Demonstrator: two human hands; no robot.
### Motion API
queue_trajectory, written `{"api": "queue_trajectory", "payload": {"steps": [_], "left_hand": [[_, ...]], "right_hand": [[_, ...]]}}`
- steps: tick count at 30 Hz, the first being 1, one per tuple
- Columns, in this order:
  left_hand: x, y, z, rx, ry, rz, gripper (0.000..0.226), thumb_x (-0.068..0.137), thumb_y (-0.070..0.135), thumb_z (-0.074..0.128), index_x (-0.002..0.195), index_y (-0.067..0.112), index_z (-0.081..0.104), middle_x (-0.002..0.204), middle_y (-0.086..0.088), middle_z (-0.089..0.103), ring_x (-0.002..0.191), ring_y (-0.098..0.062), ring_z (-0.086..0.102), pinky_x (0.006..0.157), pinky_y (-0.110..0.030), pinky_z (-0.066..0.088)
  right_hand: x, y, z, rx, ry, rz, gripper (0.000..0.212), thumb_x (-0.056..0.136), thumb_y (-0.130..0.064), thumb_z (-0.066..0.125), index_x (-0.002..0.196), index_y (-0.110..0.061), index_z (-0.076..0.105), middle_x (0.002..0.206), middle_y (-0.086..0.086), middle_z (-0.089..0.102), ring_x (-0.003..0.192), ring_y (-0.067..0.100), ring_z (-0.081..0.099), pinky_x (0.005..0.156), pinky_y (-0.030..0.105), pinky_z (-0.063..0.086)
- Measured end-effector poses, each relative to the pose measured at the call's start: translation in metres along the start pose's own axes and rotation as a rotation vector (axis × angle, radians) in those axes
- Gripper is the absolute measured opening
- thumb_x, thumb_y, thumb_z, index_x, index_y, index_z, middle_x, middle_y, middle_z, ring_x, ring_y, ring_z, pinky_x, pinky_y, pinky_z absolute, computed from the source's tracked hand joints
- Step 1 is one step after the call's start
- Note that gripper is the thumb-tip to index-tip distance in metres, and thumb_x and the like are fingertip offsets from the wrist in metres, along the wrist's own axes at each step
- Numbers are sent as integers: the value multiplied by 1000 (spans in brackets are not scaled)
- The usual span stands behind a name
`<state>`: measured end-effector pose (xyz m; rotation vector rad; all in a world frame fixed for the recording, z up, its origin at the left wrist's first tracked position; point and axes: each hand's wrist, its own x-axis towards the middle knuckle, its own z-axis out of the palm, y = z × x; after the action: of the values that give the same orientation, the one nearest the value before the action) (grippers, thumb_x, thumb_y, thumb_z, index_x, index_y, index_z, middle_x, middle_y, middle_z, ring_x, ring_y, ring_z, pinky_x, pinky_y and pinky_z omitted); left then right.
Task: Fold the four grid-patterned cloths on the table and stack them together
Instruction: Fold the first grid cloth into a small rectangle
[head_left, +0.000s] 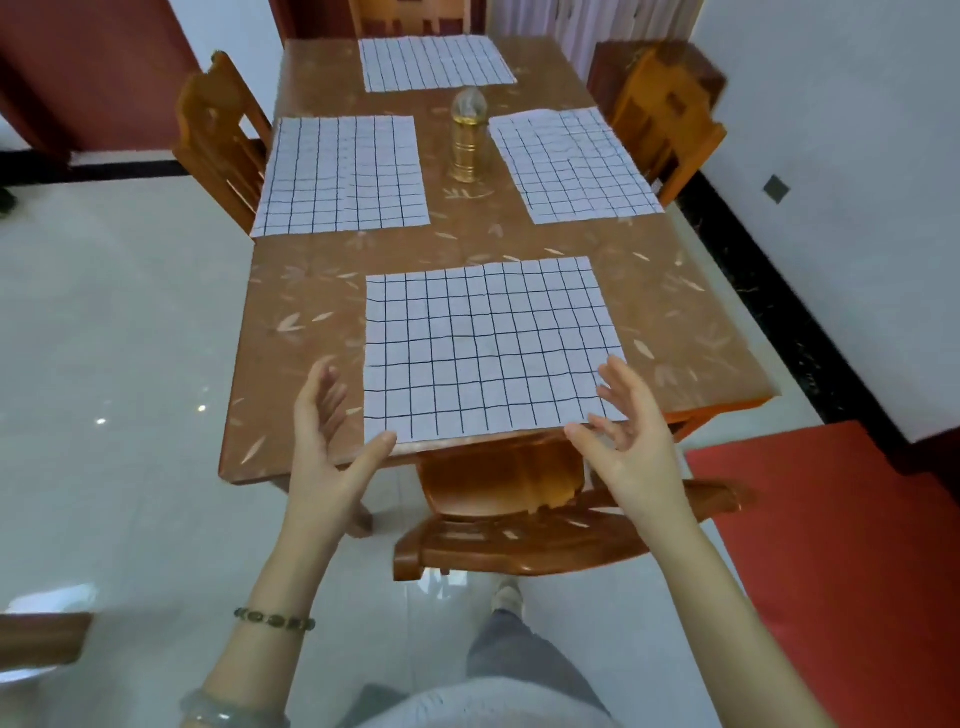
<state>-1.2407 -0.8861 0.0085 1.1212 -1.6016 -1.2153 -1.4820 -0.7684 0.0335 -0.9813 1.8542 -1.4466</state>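
The table (291, 332) is showing a smooth, glossy brown top with pale leaf marks. The nearest cloth (488, 348) lying on it is looking like matt white fabric, slightly rippled. Beyond it, the bottle (469, 137) is gleaming gold. The chairs around the table are varnished wood.

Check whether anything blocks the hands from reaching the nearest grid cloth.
Nothing visible does. The left hand and right hand are open at the near corners of the nearest cloth. The golden bottle stands farther back, between the two middle cloths.

Home dining room: wooden table (311, 291), chairs (218, 140), tiled floor (104, 338).
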Motion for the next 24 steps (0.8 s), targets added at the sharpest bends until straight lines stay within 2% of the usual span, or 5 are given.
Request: {"api": "queue_trajectory", "payload": {"steps": [6,11,16,20,24], "left_hand": [[25,9,46,20,109,-38,90,71,43,72,145,33,23,152,8,32,136,-7,37,109,-27,35],[34,4,59,53,147,-73,89,76,28,72,149,26,21,152,9,31,136,-8,37,107,-25,36],[39,-2,62,98,154,-104,90,74,36,71,148,30,21,151,10,31,135,-7,37,104,-25,37],[42,-8,59,119,150,-126,88,75,38,72,147,35,21,151,13,31,135,-8,37,107,-30,36],[51,-13,61,152,107,-141,86,79,32,75,147,32,23,148,13,32,134,-10,37,108,-33,34]], "right_hand": [[64,14,-29,-25,-140,22,70,82,-7,70,138,-32,36,131,-33,39,122,-9,41,103,27,43],[90,20,-32,-37,-198,5,70,83,-7,70,139,-30,35,130,-31,38,124,-5,41,98,19,42],[100,28,-33,-13,-195,22,69,82,-7,70,139,-28,37,133,-25,41,123,-3,42,98,19,43],[104,33,-36,-28,-205,42,70,82,-9,70,140,-29,36,136,-17,43,119,-9,42,94,10,41],[112,38,-38,-37,-182,66,70,82,-8,70,141,-29,37,130,-26,43,118,-12,41,97,18,42]]}}
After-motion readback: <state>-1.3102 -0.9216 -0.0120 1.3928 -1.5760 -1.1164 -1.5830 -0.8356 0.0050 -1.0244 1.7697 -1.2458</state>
